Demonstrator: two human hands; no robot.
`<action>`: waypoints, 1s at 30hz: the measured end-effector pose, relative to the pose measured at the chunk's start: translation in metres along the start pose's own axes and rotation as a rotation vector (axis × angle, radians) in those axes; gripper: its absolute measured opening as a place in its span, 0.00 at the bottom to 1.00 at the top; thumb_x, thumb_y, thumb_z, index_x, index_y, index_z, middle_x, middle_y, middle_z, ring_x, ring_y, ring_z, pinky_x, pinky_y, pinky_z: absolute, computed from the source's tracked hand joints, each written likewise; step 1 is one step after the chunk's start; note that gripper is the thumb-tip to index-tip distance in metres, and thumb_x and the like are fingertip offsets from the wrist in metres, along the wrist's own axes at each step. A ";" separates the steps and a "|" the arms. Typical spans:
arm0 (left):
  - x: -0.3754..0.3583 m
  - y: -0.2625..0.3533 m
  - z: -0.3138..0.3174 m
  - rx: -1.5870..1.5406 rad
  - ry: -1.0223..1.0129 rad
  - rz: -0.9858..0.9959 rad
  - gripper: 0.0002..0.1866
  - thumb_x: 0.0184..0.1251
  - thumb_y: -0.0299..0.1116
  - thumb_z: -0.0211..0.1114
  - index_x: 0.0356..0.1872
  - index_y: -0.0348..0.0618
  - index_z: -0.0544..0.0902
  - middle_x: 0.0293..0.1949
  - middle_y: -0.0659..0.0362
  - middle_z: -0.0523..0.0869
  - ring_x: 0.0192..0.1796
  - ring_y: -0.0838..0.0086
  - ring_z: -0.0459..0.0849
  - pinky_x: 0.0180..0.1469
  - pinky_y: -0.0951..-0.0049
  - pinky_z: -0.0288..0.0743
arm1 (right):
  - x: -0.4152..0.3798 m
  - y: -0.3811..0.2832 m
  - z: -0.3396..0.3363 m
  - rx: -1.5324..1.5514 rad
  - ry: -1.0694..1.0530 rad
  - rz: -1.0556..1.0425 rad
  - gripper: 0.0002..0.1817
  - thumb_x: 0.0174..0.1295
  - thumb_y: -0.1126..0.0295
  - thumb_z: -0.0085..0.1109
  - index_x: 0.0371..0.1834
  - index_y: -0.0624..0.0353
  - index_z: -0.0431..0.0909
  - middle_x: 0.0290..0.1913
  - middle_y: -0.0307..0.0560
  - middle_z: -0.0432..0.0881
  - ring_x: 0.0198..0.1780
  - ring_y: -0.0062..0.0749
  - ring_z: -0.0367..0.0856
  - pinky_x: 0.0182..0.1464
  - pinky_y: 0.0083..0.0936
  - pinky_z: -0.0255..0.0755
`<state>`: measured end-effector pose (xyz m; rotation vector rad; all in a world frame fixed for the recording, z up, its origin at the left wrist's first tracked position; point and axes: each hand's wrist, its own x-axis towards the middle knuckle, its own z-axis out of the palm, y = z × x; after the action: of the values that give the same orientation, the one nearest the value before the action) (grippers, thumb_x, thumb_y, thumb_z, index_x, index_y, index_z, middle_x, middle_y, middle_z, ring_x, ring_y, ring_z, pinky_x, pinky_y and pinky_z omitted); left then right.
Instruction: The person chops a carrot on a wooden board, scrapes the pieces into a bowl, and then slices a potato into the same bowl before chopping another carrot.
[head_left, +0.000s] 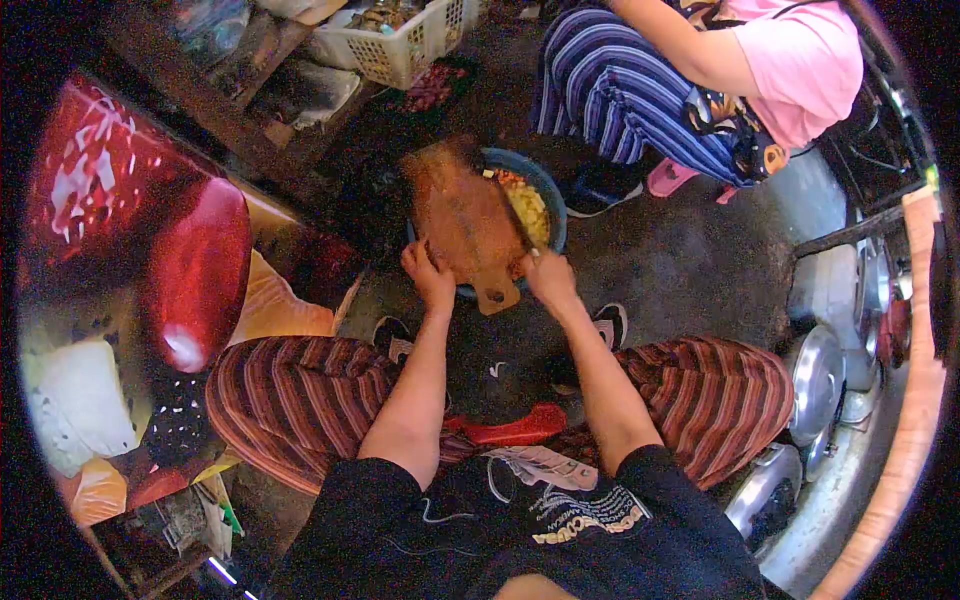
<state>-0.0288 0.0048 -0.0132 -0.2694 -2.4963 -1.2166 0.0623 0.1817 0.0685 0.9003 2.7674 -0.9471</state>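
Note:
A wooden cutting board (465, 220) with a holed handle lies tilted over a blue basin (556, 195). My left hand (428, 268) grips the board's lower left edge. At the board's right edge my right hand (548, 274) is closed round the handle of a knife (520, 225), whose dark blade runs along that edge. Pale yellow chopped pieces (533, 215) and some orange bits show in the basin, right of the board; the board hides the rest.
Another person (700, 70) in striped trousers sits at the upper right. A white basket (400, 48) stands at the top. Metal pots (815, 380) line the right side, and a red object (515, 426) lies between my legs.

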 end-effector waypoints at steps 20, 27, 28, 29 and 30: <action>0.008 0.008 0.005 -0.044 0.003 -0.130 0.25 0.48 0.24 0.62 0.52 0.37 0.69 0.50 0.42 0.71 0.55 0.47 0.65 0.59 0.53 0.58 | -0.043 0.022 0.023 -0.102 0.140 -0.074 0.21 0.52 0.54 0.61 0.35 0.63 0.74 0.34 0.61 0.79 0.35 0.57 0.78 0.36 0.45 0.72; 0.023 -0.047 0.052 0.036 -0.136 -0.407 0.18 0.52 0.30 0.57 0.45 0.33 0.73 0.41 0.41 0.77 0.43 0.50 0.75 0.50 0.53 0.66 | -0.060 -0.015 0.031 -0.145 0.028 -0.094 0.42 0.40 0.45 0.68 0.48 0.68 0.64 0.38 0.65 0.77 0.37 0.56 0.79 0.38 0.41 0.75; 0.024 -0.060 0.057 -0.208 -0.186 -0.542 0.16 0.53 0.31 0.54 0.42 0.32 0.73 0.37 0.42 0.79 0.38 0.53 0.77 0.46 0.55 0.70 | -0.057 -0.012 0.039 -0.143 0.023 -0.073 0.48 0.37 0.45 0.70 0.53 0.69 0.60 0.41 0.66 0.76 0.39 0.57 0.79 0.40 0.42 0.75; 0.042 0.008 0.003 -0.384 -0.317 -0.783 0.13 0.56 0.30 0.50 0.38 0.32 0.74 0.30 0.46 0.79 0.32 0.60 0.78 0.36 0.62 0.71 | -0.055 -0.010 0.038 -0.145 0.021 -0.074 0.48 0.37 0.45 0.70 0.53 0.69 0.60 0.41 0.66 0.76 0.39 0.57 0.79 0.40 0.42 0.75; 0.049 0.013 -0.008 -0.471 -0.349 -0.835 0.11 0.57 0.30 0.51 0.38 0.33 0.74 0.31 0.49 0.79 0.32 0.64 0.77 0.34 0.64 0.70 | -0.051 -0.009 0.034 -0.131 0.006 -0.078 0.49 0.36 0.44 0.70 0.54 0.69 0.59 0.40 0.67 0.76 0.39 0.57 0.79 0.41 0.43 0.74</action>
<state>-0.0681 0.0079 0.0198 0.5654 -2.6484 -2.2462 0.0961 0.1302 0.0591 0.7834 2.8490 -0.7636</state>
